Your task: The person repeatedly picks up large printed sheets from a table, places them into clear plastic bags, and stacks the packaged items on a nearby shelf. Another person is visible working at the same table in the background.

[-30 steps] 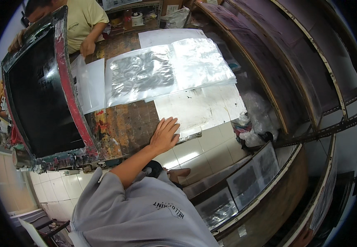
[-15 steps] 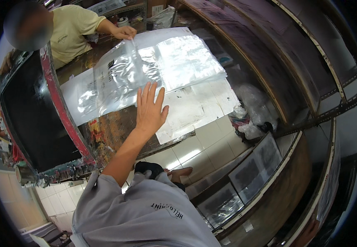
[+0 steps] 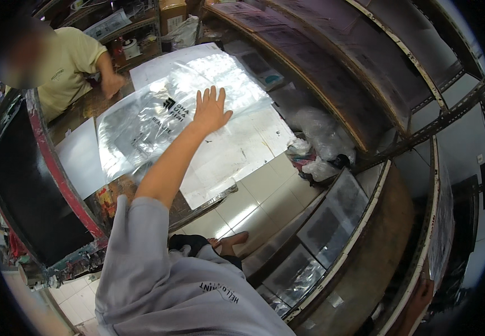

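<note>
Paint-stained workshop table (image 3: 108, 201): clear plastic sheets (image 3: 141, 120) lie over white board (image 3: 237, 162) beneath my left hand (image 3: 211, 115) — fingers spread — and look light, limp, slippery, best taken by an edge. My right hand (image 3: 420, 294) sits dim beside a rack (image 3: 421, 253) — its grip I cannot tell.

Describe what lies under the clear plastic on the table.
A white board juts out from under the clear plastic, over the paint-stained table. What the plastic and the left hand cover cannot be made out.
</note>
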The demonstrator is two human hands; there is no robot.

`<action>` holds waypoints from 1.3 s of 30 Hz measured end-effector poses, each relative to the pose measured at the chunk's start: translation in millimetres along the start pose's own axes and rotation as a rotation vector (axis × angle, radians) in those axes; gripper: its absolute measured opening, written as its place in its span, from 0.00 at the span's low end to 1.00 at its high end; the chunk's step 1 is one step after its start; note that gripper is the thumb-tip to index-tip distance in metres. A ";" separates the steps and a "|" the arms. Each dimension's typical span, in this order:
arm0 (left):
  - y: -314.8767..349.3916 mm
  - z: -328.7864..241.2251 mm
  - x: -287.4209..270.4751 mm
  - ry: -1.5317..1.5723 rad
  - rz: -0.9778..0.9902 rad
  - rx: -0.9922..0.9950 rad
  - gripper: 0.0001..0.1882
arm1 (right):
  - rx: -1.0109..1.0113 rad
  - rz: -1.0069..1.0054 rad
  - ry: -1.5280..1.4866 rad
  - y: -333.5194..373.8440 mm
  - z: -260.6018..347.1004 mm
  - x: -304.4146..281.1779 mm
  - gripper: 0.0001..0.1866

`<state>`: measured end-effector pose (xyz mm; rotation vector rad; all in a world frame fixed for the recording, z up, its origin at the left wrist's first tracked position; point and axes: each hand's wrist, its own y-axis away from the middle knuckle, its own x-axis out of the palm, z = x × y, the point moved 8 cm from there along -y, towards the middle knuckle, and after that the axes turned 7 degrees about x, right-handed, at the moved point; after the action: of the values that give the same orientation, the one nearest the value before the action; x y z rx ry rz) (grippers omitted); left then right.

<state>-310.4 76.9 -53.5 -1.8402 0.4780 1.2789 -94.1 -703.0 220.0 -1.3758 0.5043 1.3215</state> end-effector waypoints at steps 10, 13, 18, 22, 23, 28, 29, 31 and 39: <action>-9.9 -25.7 30.3 -0.224 0.311 0.100 0.23 | 0.037 -0.001 0.019 4.8 4.1 -0.5 0.11; -4.4 -19.7 48.8 -0.199 0.329 0.130 0.14 | 0.027 0.001 0.025 3.4 8.2 0.6 0.10; 15.3 -82.8 -28.4 0.032 0.196 0.221 0.12 | 0.073 -0.029 -0.014 10.2 17.2 -0.7 0.09; 25.3 -135.4 -100.4 0.439 0.094 0.297 0.14 | 0.121 0.001 0.021 7.4 -4.6 -2.1 0.10; 27.8 -147.9 -120.1 0.509 0.033 0.335 0.14 | 0.095 -0.025 0.054 9.6 -3.3 -4.5 0.11; 47.2 -225.5 -204.7 0.838 -0.135 0.554 0.14 | 0.032 -0.021 0.052 12.7 90.0 -6.1 0.11; 52.8 -243.6 -219.1 0.873 -0.162 0.605 0.14 | -0.072 -0.050 -0.137 15.8 130.2 -1.4 0.11; 64.2 -262.4 -238.1 0.928 -0.203 0.677 0.16 | 0.023 0.397 -0.345 1.5 223.0 35.8 0.17; 124.7 -356.4 -265.4 0.940 -0.278 1.004 0.23 | 0.427 0.733 -1.151 -1.3 282.4 128.9 0.37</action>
<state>-297.1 -317.9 185.4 -1.3992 1.0623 -0.1568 -173.4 -406.8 172.1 0.0862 0.4308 2.1520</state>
